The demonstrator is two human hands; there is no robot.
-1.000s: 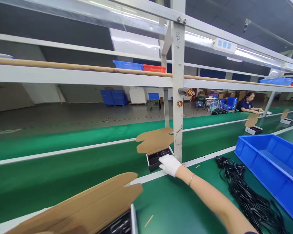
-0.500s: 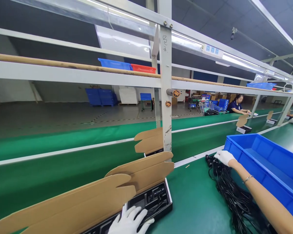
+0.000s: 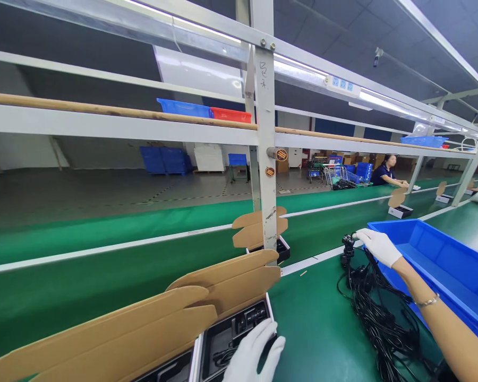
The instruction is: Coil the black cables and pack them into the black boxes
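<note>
My right hand [image 3: 379, 247], in a white glove, pinches a small black corded device [image 3: 347, 249] by its upper end. The device hangs slightly raised at the far end of a tangled pile of black cables [image 3: 378, 318], beside the blue bin. My left hand [image 3: 255, 353], also gloved, has its fingers apart over the front right side of an open cardboard box [image 3: 235, 286]. Inside that box a black tray [image 3: 217, 339] holds a black part [image 3: 250, 317] and a coiled cable [image 3: 223, 356]. My left hand covers part of the tray.
Another open box [image 3: 163, 323] adjoins on the left. A large blue bin [image 3: 434, 265] stands at the right. Beyond the white edge, a green conveyor belt [image 3: 123, 281] carries smaller open boxes [image 3: 400, 211]. An upright post [image 3: 268, 212] rises behind the boxes. Across the belt sits a person [image 3: 385, 172].
My right hand has lifted the corded device off the pile's end. My left hand has moved right across the box. On the belt, the box behind the post has shifted right.
</note>
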